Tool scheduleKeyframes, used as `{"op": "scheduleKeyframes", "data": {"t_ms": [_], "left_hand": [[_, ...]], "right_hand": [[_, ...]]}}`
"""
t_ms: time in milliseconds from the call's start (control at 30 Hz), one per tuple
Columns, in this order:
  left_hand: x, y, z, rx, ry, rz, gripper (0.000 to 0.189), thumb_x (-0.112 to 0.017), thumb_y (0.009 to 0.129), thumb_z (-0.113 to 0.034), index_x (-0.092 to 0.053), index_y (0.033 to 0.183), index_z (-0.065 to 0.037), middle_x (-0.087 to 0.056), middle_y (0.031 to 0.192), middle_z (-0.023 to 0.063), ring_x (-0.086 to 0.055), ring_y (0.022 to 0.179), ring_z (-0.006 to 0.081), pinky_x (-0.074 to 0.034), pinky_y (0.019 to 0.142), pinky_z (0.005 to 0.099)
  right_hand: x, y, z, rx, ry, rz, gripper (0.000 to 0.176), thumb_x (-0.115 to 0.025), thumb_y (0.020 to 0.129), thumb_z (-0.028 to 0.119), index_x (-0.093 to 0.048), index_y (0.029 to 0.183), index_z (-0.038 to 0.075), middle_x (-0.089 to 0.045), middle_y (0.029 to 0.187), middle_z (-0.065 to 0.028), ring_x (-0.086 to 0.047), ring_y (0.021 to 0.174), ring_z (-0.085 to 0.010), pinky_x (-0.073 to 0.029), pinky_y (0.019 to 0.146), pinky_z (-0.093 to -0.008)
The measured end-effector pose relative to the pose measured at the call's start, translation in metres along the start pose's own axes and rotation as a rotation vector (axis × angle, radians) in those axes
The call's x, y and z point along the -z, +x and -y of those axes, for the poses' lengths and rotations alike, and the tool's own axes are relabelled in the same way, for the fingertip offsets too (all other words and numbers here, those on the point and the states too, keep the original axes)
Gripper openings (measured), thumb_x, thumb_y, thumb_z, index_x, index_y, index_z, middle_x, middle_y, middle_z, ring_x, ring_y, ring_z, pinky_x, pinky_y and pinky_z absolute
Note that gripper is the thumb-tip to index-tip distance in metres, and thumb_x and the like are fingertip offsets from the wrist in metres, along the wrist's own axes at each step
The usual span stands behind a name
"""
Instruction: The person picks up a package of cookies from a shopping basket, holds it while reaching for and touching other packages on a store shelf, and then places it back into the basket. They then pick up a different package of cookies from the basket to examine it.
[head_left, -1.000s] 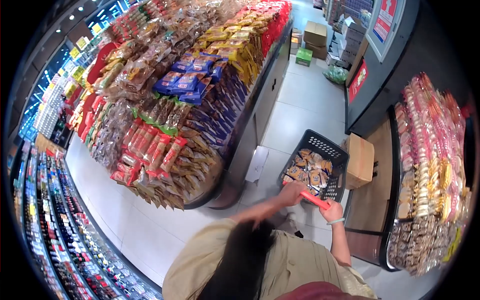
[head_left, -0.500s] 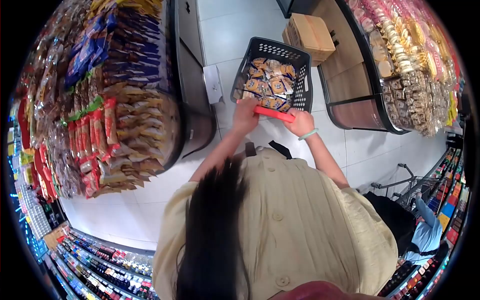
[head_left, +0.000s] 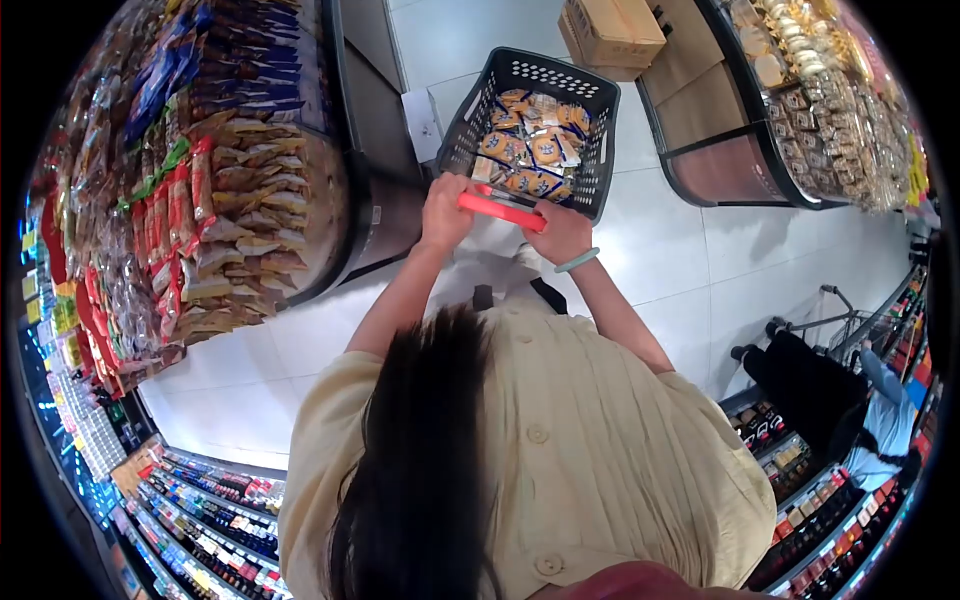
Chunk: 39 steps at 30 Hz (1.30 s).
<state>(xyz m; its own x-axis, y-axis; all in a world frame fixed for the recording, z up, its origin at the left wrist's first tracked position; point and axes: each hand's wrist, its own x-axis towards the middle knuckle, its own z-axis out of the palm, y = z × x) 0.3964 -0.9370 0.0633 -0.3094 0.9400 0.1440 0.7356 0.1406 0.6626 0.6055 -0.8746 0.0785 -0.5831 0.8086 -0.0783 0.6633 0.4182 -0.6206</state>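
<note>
A dark plastic basket (head_left: 603, 150) with perforated walls is in front of me, low over the tiled floor. Several packaged snacks (head_left: 545, 150) in orange, white and blue wrappers lie inside it. Along its near side runs a red handle (head_left: 500, 210). My left hand (head_left: 447, 212) is closed around the handle's left end. At the right end, my right hand (head_left: 562, 234) has its fingers wrapped round the same handle, with a pale green bangle at the wrist.
A display of bagged snacks (head_left: 240, 200) fills the left, with its dark cabinet (head_left: 385, 215) close to my left arm. A cardboard box (head_left: 612, 35) sits beyond the basket. Another snack display (head_left: 830, 140) is at right. A person (head_left: 830, 400) with a cart (head_left: 850, 330) is at lower right.
Both hands and the basket have shifted left and the basket is slightly tilted in view. The box and right display appear higher, and the person at lower right shows more fully.
</note>
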Motion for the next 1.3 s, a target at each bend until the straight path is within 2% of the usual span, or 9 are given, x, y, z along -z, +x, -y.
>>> {"op": "scheduleKeyframes", "data": {"t_ms": [200,467,667,767,800,867,933,1100,1300], "left_hand": [[0.015,-0.04,0.017,-0.114,-0.052,0.099,0.016,-0.06,0.072,0.003,-0.058,0.084,-0.008,-0.057,0.088,0.0116,-0.055,0.09,0.0357,-0.046,0.078,0.0443],[0.059,-0.107,0.035,-0.203,-0.141,0.277,0.03,-0.061,0.073,0.0,-0.058,0.101,-0.011,-0.058,0.098,0.0096,-0.056,0.099,0.0337,-0.049,0.08,0.043],[0.089,-0.15,0.05,-0.285,-0.106,0.353,0.025,-0.056,0.071,0.001,-0.057,0.094,-0.01,-0.058,0.097,0.012,-0.056,0.097,0.0344,-0.047,0.082,0.0433],[0.077,-0.176,0.075,-0.363,-0.152,0.204,0.027,-0.055,0.071,0.0,-0.058,0.096,-0.009,-0.058,0.098,0.0124,-0.056,0.099,0.0341,-0.047,0.083,0.0439],[0.081,-0.184,0.077,-0.383,-0.166,0.163,0.029,-0.055,0.071,0.0,-0.059,0.098,-0.01,-0.058,0.098,0.0124,-0.056,0.1,0.0339,-0.047,0.083,0.0439],[0.087,-0.2,0.084,-0.419,-0.199,0.076,0.036,-0.055,0.071,-0.002,-0.062,0.105,-0.014,-0.059,0.106,0.0129,-0.054,0.106,0.0349,-0.045,0.088,0.0456],[0.091,-0.211,0.093,-0.378,-0.202,0.187,0.039,-0.057,0.069,-0.002,-0.062,0.106,-0.014,-0.059,0.104,0.012,-0.055,0.103,0.0346,-0.046,0.085,0.0455],[0.123,-0.246,0.092,-0.323,-0.222,0.189,0.023,-0.061,0.071,0.0,-0.059,0.089,-0.013,-0.057,0.093,0.0076,-0.055,0.092,0.0332,-0.044,0.078,0.0435],[0.151,-0.288,0.096,-0.336,-0.217,0.197,0.025,-0.063,0.067,0.002,-0.058,0.088,-0.013,-0.055,0.092,0.0074,-0.055,0.093,0.0328,-0.044,0.077,0.0443]], "right_hand": [[-0.01,-0.039,0.029,-0.174,-0.075,0.066,0.024,-0.069,0.074,0.034,-0.063,0.082,0.012,-0.067,0.075,-0.011,-0.066,0.071,-0.0333,-0.052,0.064,-0.0437],[-0.046,-0.106,0.061,-0.166,-0.088,-0.022,0.019,-0.07,0.072,0.029,-0.063,0.079,0.013,-0.068,0.078,-0.0087,-0.066,0.072,-0.0323,-0.053,0.064,-0.0444],[-0.07,-0.153,0.101,-0.196,-0.147,0.022,0.021,-0.071,0.071,0.023,-0.066,0.09,0.016,-0.067,0.078,-0.0098,-0.065,0.073,-0.0325,-0.052,0.064,-0.0432],[-0.088,-0.17,0.122,-0.208,-0.167,-0.011,0.032,-0.07,0.073,0.025,-0.068,0.104,0.02,-0.068,0.083,-0.0108,-0.066,0.076,-0.0332,-0.053,0.066,-0.0409],[-0.094,-0.174,0.13,-0.21,-0.132,-0.045,0.022,-0.069,0.077,0.03,-0.063,0.085,0.011,-0.065,0.072,-0.0185,-0.063,0.07,-0.0398,-0.051,0.061,-0.0472],[-0.112,-0.191,0.126,-0.233,-0.133,-0.045,0.023,-0.07,0.076,0.028,-0.062,0.083,0.008,-0.064,0.073,-0.0211,-0.063,0.073,-0.0426,-0.05,0.061,-0.0481],[-0.121,-0.205,0.138,-0.22,-0.158,-0.043,0.021,-0.072,0.074,0.027,-0.065,0.085,0.01,-0.065,0.072,-0.0187,-0.063,0.07,-0.0413,-0.051,0.061,-0.046],[-0.153,-0.241,0.141,-0.19,0.009,-0.03,0.019,-0.071,0.075,0.025,-0.065,0.083,0.008,-0.063,0.071,-0.0193,-0.062,0.069,-0.0411,-0.049,0.062,-0.0448],[-0.155,-0.277,0.194,-0.181,-0.016,-0.071,0.02,-0.069,0.076,0.024,-0.065,0.085,0.007,-0.064,0.075,-0.0201,-0.063,0.072,-0.0402,-0.049,0.065,-0.0438]]}}
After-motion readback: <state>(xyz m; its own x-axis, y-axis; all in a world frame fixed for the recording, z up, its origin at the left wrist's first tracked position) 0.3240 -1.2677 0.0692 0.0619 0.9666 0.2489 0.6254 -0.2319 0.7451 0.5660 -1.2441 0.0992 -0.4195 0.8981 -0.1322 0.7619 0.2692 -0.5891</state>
